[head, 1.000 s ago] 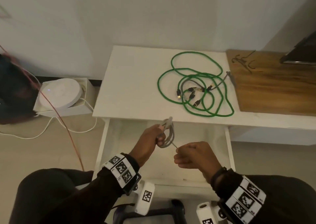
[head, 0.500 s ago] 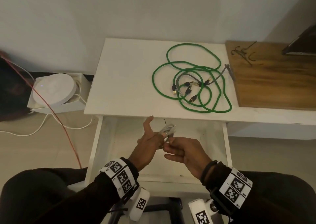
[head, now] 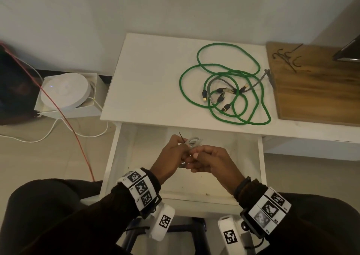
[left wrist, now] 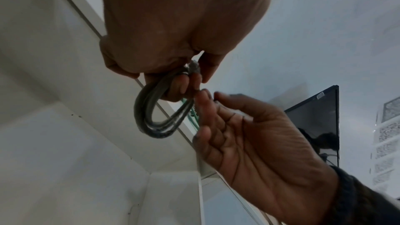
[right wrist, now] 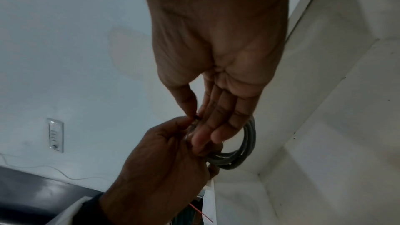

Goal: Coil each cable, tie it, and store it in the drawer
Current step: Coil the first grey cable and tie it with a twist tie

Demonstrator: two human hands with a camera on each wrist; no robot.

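Over the open white drawer (head: pixel 260 169) my left hand (head: pixel 174 153) grips a small coiled grey cable (head: pixel 191 142) (left wrist: pixel 151 109) (right wrist: pixel 242 153). A thin black tie wire (head: pixel 181 137) sticks up from the coil beside my left thumb. My right hand (head: pixel 210 157) (left wrist: pixel 236 126) meets the coil from the right, its thumb and forefinger pinching the tie at the bundle (right wrist: pixel 195 117). On the white tabletop (head: pixel 148 79) lie a loose green cable (head: pixel 229 83) and a grey cable (head: pixel 220 80) tangled within it, their plugs in the middle.
A wooden board (head: pixel 315 91) sits at the table's right, with several black tie wires (head: pixel 286 57) on it and a dark screen (head: pixel 348 50) at its far corner. Left of the table, on the floor, a white round device (head: pixel 65 91) sits in a box, near white and red cords (head: pixel 64 114).
My right hand, which had pulled the tie out to the right, has come back against the coil. My left thumb, raised half a second ago, now closes on the bundle.
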